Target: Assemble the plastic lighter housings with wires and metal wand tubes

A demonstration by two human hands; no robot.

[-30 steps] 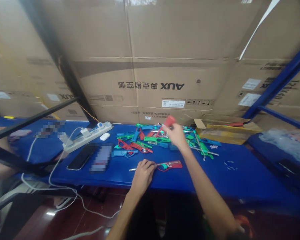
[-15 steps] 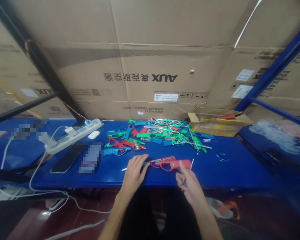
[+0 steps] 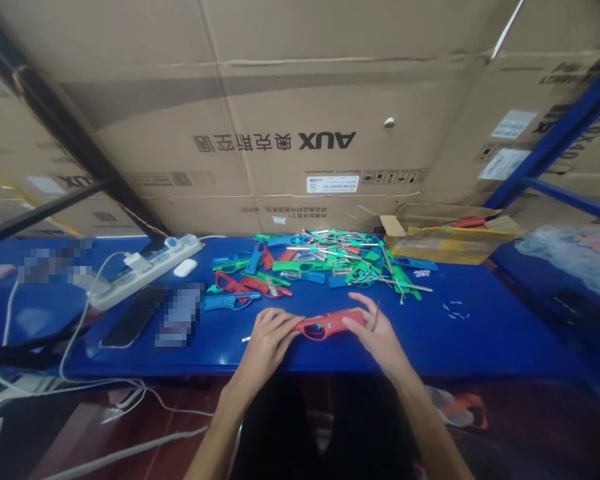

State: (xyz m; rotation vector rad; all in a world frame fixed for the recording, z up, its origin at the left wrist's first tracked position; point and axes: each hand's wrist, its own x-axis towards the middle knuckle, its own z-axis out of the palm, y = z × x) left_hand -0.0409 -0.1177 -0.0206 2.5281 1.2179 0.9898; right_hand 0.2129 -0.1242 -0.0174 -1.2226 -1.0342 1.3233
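A red long-nosed lighter [image 3: 339,325] lies across both hands just above the front of the blue table, its trigger opening facing me. My left hand [image 3: 270,339] is closed around its nose end, and a metal tube tip [image 3: 247,339] pokes out past the fingers. At the handle end, my right hand [image 3: 383,339] grips with the thumb on the near face and fingers behind. A thin dark rod [image 3: 377,313] is tucked between the right fingers; its kind is unclear. Behind them lies a pile of green, blue and red lighter parts [image 3: 305,265] with metal tubes and wires.
A white power strip [image 3: 150,268], an earphone case [image 3: 185,268] and two phones, one dark [image 3: 133,319], lie on the left. At the back right stands an opened carton [image 3: 435,248]. Small white bits [image 3: 455,310] are scattered on the right. Large cardboard boxes [image 3: 280,100] form a wall behind.
Two red shell parts lay apart half a second ago; now they are together as one body. My right hand has shifted its grip to the handle end, fingers reaching behind it.
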